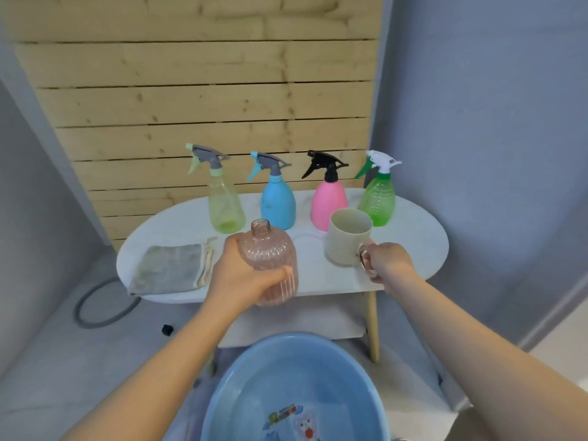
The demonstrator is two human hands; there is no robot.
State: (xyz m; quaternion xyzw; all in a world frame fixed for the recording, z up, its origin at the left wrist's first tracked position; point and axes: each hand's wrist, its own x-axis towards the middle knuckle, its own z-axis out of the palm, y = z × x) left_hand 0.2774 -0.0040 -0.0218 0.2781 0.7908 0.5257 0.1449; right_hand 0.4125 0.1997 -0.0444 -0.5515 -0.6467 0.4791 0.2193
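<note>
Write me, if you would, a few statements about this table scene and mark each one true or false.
1. The left hand grips a pink ribbed bottle that has no spray head. True.
2. The right hand holds the beige mug by its handle. True.
3. Five spray bottles stand at the back of the table. False: there are four, the yellow spray bottle, the blue spray bottle, the pink spray bottle and the green spray bottle.
4. The grey cloth lies in the blue basin. False: it lies on the white table, left of the pink ribbed bottle.
5. The pink spray bottle has a black spray head. True.
</note>
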